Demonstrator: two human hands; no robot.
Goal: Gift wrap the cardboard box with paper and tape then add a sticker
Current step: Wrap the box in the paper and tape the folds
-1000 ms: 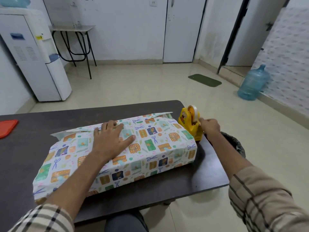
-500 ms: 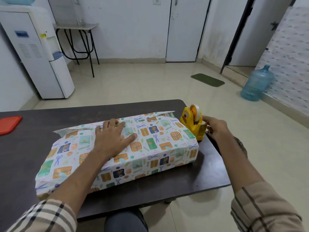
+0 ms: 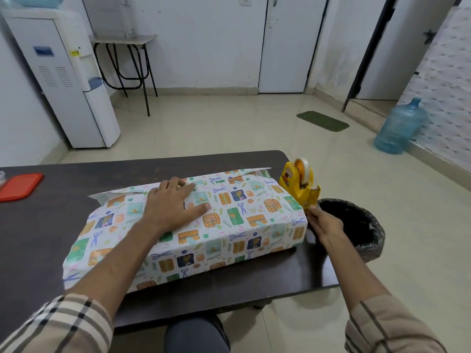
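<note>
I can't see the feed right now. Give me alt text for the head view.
A left hand presses flat on the paper seam atop a wrapped box on a dark table, while the right hand reaches the front of a yellow tape dispenser at the table's right edge. A black bin stands just beyond.

From my feed I see a room with white walls (image 3: 204, 42) and a pale tiled floor (image 3: 229, 133). A white water dispenser (image 3: 63, 80) stands at the left wall, with a small black-legged table (image 3: 125, 62) just beside it. A white door (image 3: 288, 44) is shut in the far wall. A green mat (image 3: 322, 121) lies near a dark-framed doorway (image 3: 369, 52). A blue water jug (image 3: 400, 127) sits by the patterned right wall (image 3: 443, 80). The dark worktop (image 3: 38, 225) fills the foreground.
</note>
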